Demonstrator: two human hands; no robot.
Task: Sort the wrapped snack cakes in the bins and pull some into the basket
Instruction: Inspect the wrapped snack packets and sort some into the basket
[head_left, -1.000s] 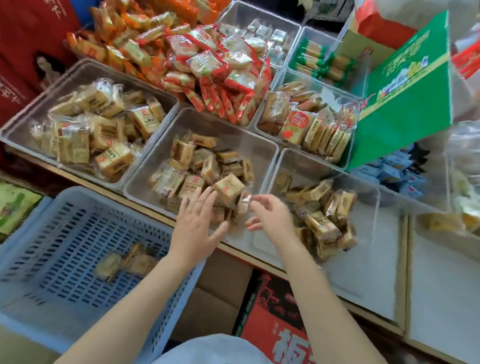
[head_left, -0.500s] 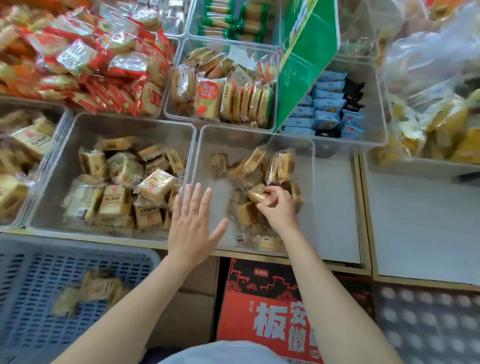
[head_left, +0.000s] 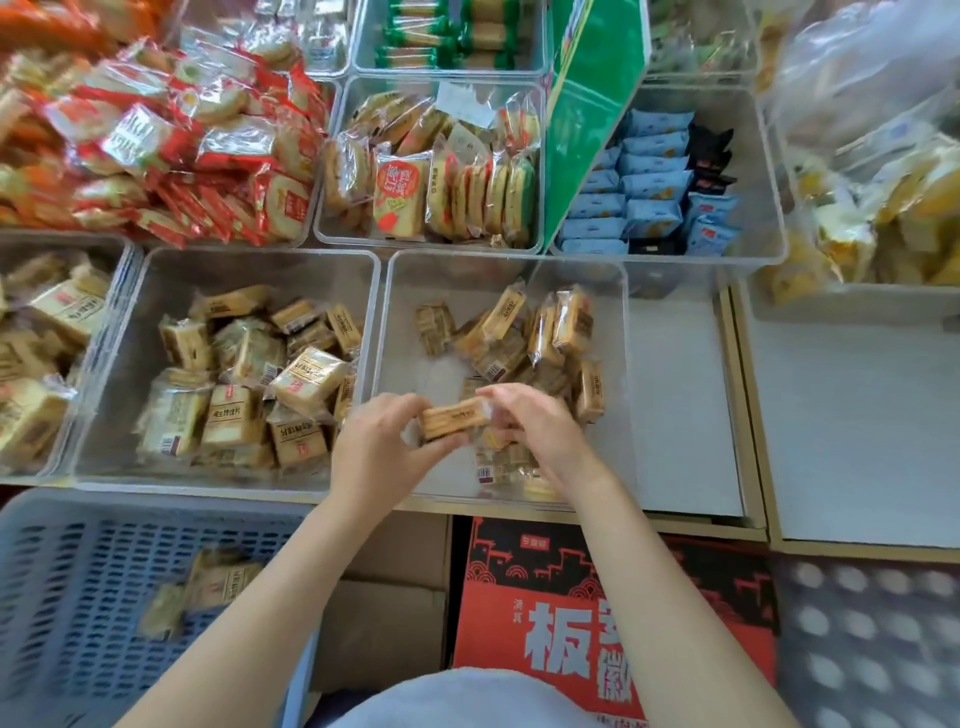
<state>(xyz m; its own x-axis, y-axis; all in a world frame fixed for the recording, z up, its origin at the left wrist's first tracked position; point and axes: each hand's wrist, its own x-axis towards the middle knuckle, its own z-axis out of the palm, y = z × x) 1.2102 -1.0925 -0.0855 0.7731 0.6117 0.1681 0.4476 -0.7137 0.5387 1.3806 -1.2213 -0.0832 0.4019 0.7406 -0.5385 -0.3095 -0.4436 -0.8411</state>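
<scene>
carefully, i'm pinching one snack cake (head_left: 456, 418) between left hand (head_left: 382, 452) and right hand (head_left: 540, 431) fingers, aiming leftward and nearer for the basket (head_left: 67, 519).

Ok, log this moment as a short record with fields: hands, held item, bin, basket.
left hand: grips the left end of the snack cake
right hand: pinches its right end
held item: one wrapped snack cake, lying level between both hands
bin: clear bin, cakes piled toward its right side
basket: blue basket, a few cakes inside
</scene>
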